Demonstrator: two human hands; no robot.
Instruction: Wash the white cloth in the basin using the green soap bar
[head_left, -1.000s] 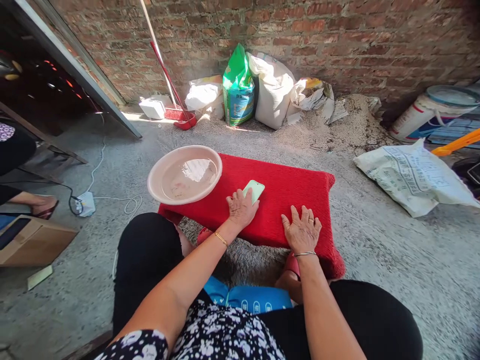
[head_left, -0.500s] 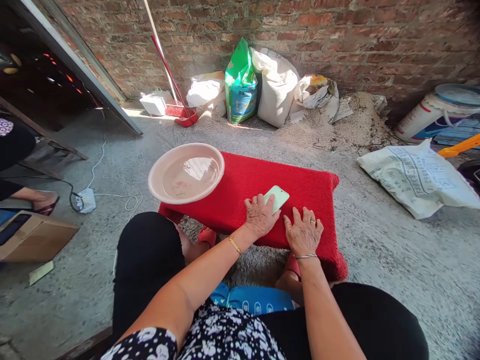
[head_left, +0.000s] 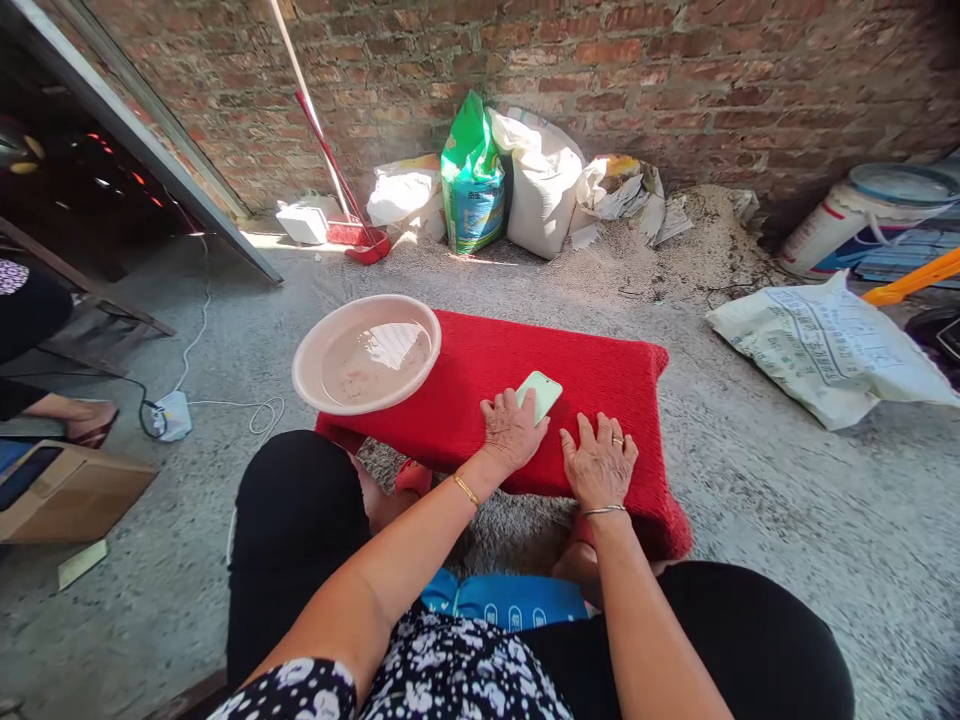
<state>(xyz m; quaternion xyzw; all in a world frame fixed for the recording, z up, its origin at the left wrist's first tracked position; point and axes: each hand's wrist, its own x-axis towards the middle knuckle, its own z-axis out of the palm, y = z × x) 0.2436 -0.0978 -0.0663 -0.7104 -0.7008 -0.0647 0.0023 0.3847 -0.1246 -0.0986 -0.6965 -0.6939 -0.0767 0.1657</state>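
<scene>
A pale green smartphone (head_left: 541,392) lies on a red cloth cover (head_left: 570,350) spread over a low bench. My left hand (head_left: 511,432) rests at the phone's near-left edge, its thumb touching the phone and its other fingers spread on the cloth to the left. Flat on the cloth right of the phone, my right hand (head_left: 600,465) has its fingers apart and holds nothing. A pale pink basin (head_left: 304,365) with water in it stands on the left end of the bench; small bits show in the water.
On the floor to the right lies a white printed sack (head_left: 825,345), near a paint bucket (head_left: 832,235). Several bags, including a green one (head_left: 472,190), line the brick wall. At left are a power strip (head_left: 174,415), a cardboard box (head_left: 82,490) and another person's foot (head_left: 90,420).
The view has shifted slightly, so the bench and hands sit a little further left. Both hands keep the same places on the cloth, and the phone has not visibly moved on it.
</scene>
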